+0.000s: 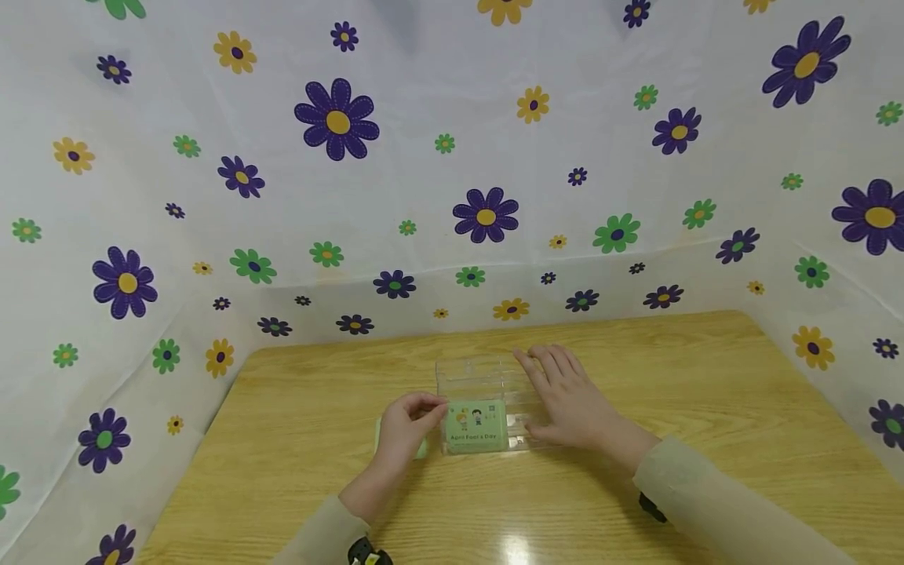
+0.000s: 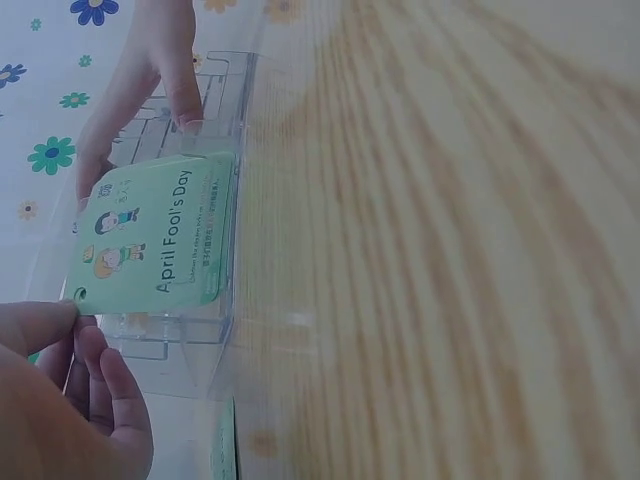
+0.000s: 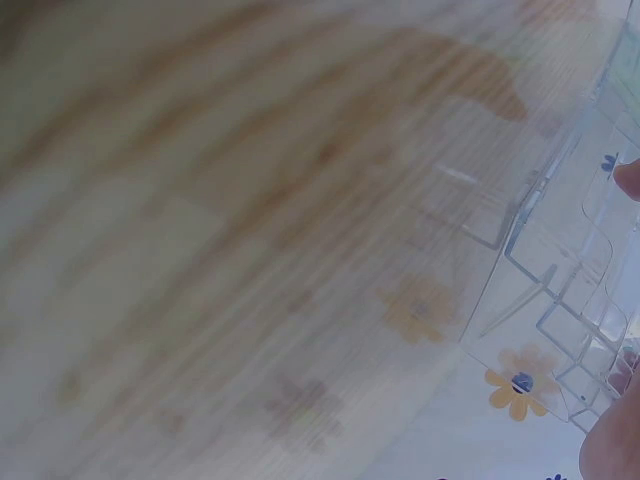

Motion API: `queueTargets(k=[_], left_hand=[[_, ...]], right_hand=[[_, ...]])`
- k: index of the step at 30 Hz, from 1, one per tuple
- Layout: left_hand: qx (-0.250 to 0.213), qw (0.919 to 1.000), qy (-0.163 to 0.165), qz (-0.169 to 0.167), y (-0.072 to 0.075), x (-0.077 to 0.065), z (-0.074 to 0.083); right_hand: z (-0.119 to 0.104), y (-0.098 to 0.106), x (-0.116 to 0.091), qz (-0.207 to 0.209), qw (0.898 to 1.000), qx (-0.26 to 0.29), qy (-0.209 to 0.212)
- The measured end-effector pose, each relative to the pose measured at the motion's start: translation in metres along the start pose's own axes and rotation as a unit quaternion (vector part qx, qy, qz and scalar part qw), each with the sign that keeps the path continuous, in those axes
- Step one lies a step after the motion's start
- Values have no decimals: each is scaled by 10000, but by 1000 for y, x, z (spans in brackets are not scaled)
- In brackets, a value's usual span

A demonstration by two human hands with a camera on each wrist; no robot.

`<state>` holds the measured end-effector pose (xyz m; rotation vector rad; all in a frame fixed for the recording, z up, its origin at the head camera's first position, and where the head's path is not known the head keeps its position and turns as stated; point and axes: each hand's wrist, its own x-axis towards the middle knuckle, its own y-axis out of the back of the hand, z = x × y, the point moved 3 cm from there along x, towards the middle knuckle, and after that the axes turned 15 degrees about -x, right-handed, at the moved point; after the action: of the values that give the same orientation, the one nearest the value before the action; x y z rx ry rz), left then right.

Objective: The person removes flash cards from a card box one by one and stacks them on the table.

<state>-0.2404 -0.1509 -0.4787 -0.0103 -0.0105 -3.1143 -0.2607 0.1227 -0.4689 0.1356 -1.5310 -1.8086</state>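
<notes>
My left hand (image 1: 404, 430) pinches the corner of a green card (image 1: 476, 428) between thumb and fingers. The card bears two cartoon children, the words "April Fool's Day" and, in the left wrist view, a small hole near the pinched corner. It lies over the left part of a clear plastic box (image 1: 469, 367) with moulded divisions. My right hand (image 1: 575, 400) spans the right part of that box, thumb on the near side and fingers on the far side. In the right wrist view, fingertips (image 3: 628, 180) show at the box's edge.
Another green item (image 1: 421, 450) lies on the table left of the box, mostly hidden under my left hand. The wooden table (image 1: 304, 408) carries all of this. A white flowered cloth (image 1: 417, 173) hangs behind and at both sides.
</notes>
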Motion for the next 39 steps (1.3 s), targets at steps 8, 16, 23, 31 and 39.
queueTargets(k=[8, 16, 23, 31, 39], left_hand=[[48, 10000, 3, 68, 0, 0, 5], [-20, 9999, 64, 143, -2, 0, 7], [-51, 9997, 110, 201, 1, 2, 9], [-142, 9997, 66, 208, 2, 2, 10], [-224, 9993, 136, 252, 0, 3, 11]], right_hand=[[1, 0, 0, -2, 10000, -57, 16], [0, 0, 0, -11, 10000, -31, 12], [1, 0, 0, -65, 10000, -68, -11], [0, 0, 1, -103, 9999, -56, -26], [0, 0, 0, -60, 10000, -69, -13]])
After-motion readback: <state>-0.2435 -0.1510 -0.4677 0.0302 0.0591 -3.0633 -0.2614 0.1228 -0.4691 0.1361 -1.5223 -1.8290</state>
